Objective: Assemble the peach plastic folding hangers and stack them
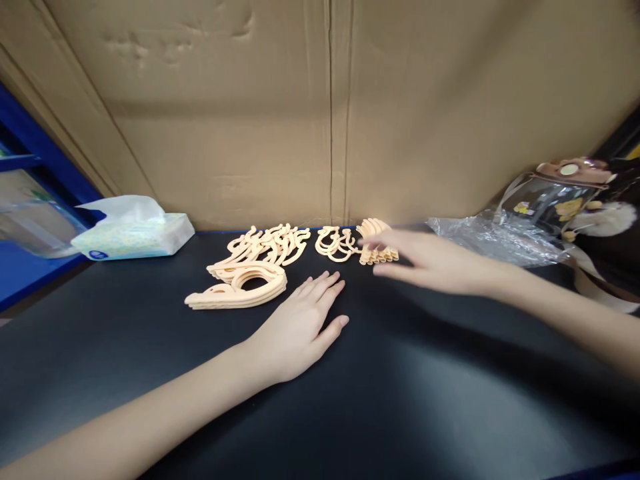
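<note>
My left hand [300,330] lies flat on the black table, its fingers stretched out and nothing under the visible fingertips. Just left of it is a neat stack of peach plastic folding hangers [273,293]. Behind that stack spreads a loose heap of curved peach hanger arms [270,243]. Peach hanger hooks [336,243] lie in a small tangle to the right of the heap. My right hand [425,260], slightly blurred, hovers with fingers apart beside a stacked row of short peach hanger pieces [377,250]. Its fingertips partly cover that row; whether they touch it I cannot tell.
A tissue pack [135,233] sits at the back left. At the back right are crumpled clear plastic wrap [500,233] and a transparent bag [555,200] with a strap and a fluffy pompom. A cardboard wall [240,133] closes off the table's far edge.
</note>
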